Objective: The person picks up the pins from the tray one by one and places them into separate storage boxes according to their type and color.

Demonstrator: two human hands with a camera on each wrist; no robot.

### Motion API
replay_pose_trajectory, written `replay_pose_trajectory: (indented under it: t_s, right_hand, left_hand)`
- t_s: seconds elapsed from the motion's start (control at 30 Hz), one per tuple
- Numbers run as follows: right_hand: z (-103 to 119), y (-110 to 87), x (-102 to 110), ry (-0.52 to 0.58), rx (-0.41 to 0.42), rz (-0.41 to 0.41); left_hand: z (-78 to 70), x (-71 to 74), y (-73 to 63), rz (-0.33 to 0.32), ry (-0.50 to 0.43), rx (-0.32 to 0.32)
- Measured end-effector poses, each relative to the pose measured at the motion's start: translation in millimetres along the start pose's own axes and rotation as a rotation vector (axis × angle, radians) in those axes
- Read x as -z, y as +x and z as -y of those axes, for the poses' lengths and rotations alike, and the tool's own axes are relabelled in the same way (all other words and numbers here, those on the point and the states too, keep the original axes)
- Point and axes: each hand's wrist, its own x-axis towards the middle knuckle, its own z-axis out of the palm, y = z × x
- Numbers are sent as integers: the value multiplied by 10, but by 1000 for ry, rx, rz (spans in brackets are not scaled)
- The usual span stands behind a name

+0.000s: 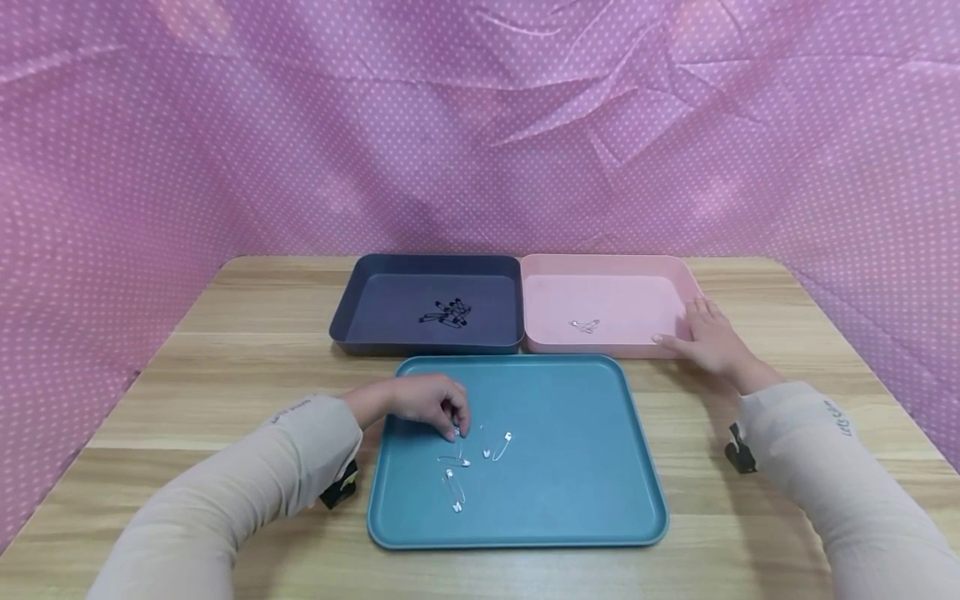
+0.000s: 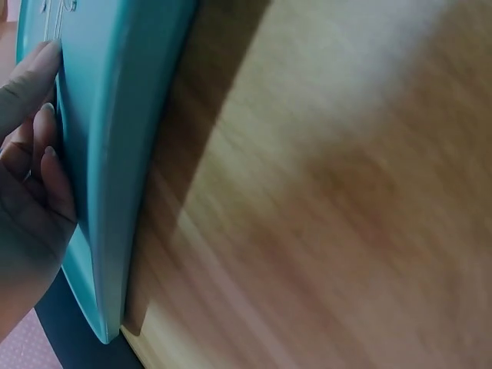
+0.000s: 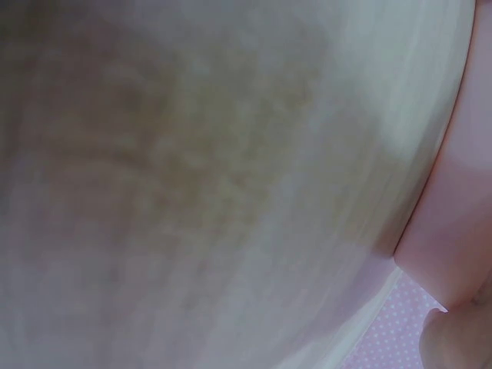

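Note:
My left hand is over the left part of the teal tray, its thumb and fingertips pinching a silver safety pin. Several more silver pins lie close by on that tray, including an angled safety pin and a safety pin nearer me. In the left wrist view the thumb reaches to the thin pin wires. My right hand rests with extended fingers on the right front corner of the pink tray. A few silver safety pins lie inside this pink tray.
A dark blue tray holds a cluster of black safety pins, left of the pink tray and touching it. All three trays stand on a wooden table. Pink dotted cloth hangs behind and at both sides.

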Motion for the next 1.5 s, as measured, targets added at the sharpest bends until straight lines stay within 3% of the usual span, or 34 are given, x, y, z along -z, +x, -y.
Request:
replay_pose_trajectory:
  t_s: [0.23,0.57,0.7,0.83,1.07,1.2,1.5]
  right_hand:
    - [-9,-8,-13,0,5,-8]
    - [-5,-8,-17,-3,-8,9]
    - [-17,-11,-27,2,-13,16]
    - [-30,-2,-35,-11,2,0]
    - [-18,26,-27,13,15,-15]
    - [-5,43,-21,10,17,-11]
    - [-36,24,-24,4,5,-14]
  left_hand:
    - [-4,-8,0,-4,34,-9]
    - [-15,22,-1,-6,-14,63]
    - [-6,60,21,-78,-19,76]
    - [-23,121,68,-197,-41,55]
    - [-107,230,257,-366,-83,38]
    - [-183,286,422,-451,-88,85]
    - [-355,405,873,-520,-202,144]
